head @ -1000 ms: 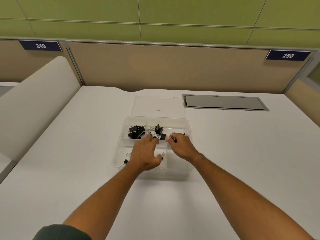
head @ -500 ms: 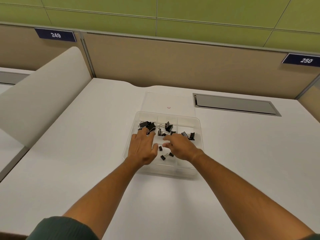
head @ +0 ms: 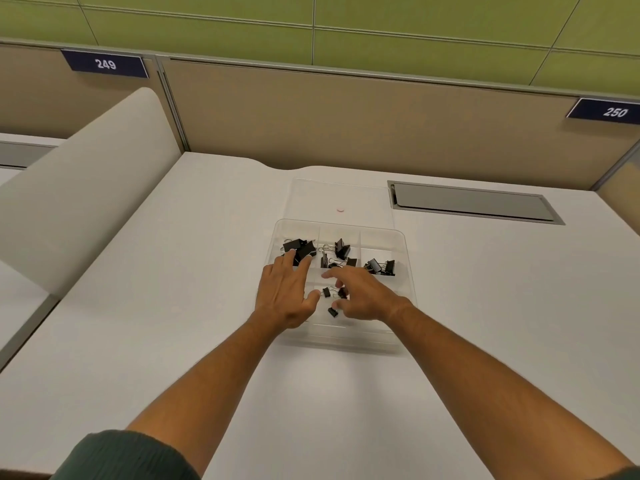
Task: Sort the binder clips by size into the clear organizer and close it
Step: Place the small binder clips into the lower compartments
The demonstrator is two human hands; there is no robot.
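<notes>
Binder clips sit sorted in the clear organizer [head: 403, 258], which lies open on the white tabletop [head: 173, 306] just above the middle of the frame. Its back row holds three groups: large black clips [head: 300, 247] in the left compartment, a mixed cluster of black and silver-handled clips [head: 337, 252] in the middle one, and a pair of medium clips [head: 381, 267] in the right one. Small clips [head: 333, 311] lie in the middle compartment of the front row, between the two hands. The left hand [head: 285, 296] lies palm down over the organizer's left side, fingers straight and spread, with its fingertips [head: 289, 255] reaching to the large clips; it grips nothing. The right hand [head: 363, 296] hovers over the middle of the organizer with its fingers loosely bent and pointing toward the left of the frame; whether it pinches a small clip cannot be told. The clear lid [head: 337, 199] lies flat on the tabletop directly behind the organizer, with a small pinkish dot [head: 340, 209] on it. To the right of the lid is a grey cable flap [head: 471, 202] set into the tabletop. Beige partitions run across the upper part of the frame, carrying a "249" label [head: 105, 64] at upper left and a "250" label [head: 614, 112] at upper right.
</notes>
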